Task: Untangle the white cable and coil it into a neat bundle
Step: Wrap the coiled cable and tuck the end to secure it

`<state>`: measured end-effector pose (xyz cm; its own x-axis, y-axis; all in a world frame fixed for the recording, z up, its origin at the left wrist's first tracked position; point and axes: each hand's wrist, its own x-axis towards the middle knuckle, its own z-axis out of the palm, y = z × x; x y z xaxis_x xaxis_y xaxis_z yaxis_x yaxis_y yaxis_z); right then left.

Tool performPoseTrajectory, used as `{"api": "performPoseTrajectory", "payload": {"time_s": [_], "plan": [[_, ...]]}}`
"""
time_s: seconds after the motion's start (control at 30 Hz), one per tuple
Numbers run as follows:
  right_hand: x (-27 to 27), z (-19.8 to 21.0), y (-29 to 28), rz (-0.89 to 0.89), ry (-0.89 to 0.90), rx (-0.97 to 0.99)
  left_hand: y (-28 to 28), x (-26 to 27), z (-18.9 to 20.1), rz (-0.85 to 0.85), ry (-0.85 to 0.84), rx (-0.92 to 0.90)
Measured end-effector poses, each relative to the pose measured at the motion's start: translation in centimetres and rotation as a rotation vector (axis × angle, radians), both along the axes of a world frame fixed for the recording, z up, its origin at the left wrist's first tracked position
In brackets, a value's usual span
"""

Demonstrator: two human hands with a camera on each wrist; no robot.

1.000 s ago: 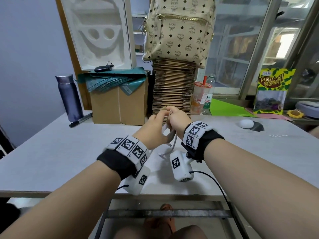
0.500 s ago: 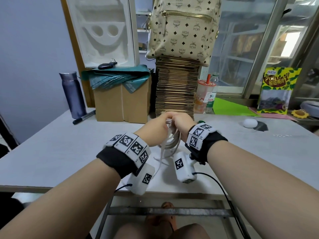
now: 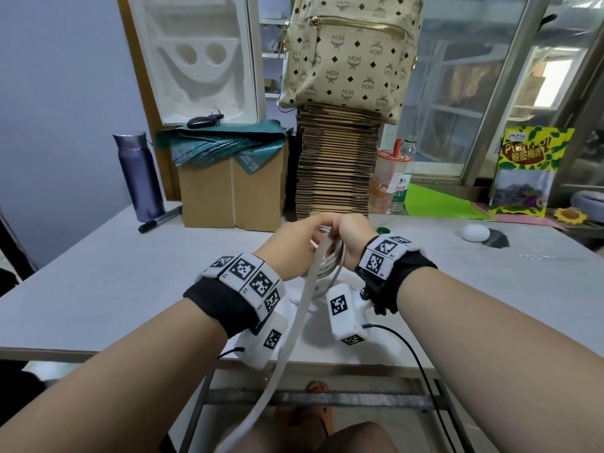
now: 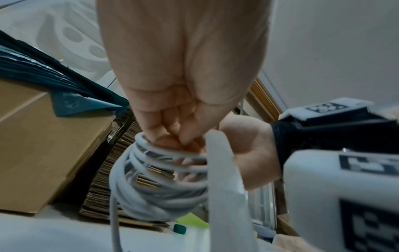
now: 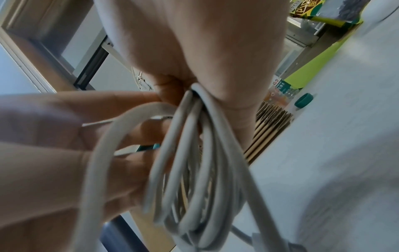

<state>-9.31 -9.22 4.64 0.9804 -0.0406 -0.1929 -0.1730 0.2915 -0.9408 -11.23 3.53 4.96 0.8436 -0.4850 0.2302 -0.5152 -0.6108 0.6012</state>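
Several loops of the white cable [image 3: 330, 261] hang gathered above the table [image 3: 98, 289], between both hands.

Its loose tail runs down past the table edge toward the lap. The right hand [image 3: 351, 238] clamps the loops' top; the left hand [image 3: 294, 246] pinches the strand being fed in. Loops could spring apart if that clamp loosens, or the tail may snag on the wrist cameras. A cardboard stack [image 3: 336, 165] and green cap [image 3: 381, 229] sit just behind.
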Motion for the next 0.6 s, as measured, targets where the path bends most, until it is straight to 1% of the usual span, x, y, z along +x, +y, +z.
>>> {"api": "performPoseTrajectory", "payload": {"time_s": [0.07,0.17,0.23,0.3,0.43,0.53,0.6], "plan": [[-0.1,0.2,0.3,0.029,-0.015,0.052,-0.1,0.2,-0.5,0.045,-0.034,-0.087],[0.2,0.3,0.8,0.012,-0.006,0.083,-0.3,0.7,-0.9,0.149,-0.151,-0.171],[-0.1,0.5,0.9,0.055,-0.011,0.042,-0.3,1.2,-0.9,0.181,-0.222,-0.185],[0.0,0.3,0.9,0.082,-0.016,0.019,-0.1,1.5,-1.0,0.159,-0.284,-0.18],[0.0,0.2,0.9,0.089,-0.033,0.159,-0.1,1.5,-1.0,0.095,-0.357,-0.146],[-0.3,0.3,0.7,0.1,-0.034,0.158,-0.1,1.3,-0.7,0.094,-0.341,-0.142],[-0.7,0.6,0.6,0.162,-0.032,0.155,-0.2,1.2,-0.4,0.101,-0.31,-0.145]]}}
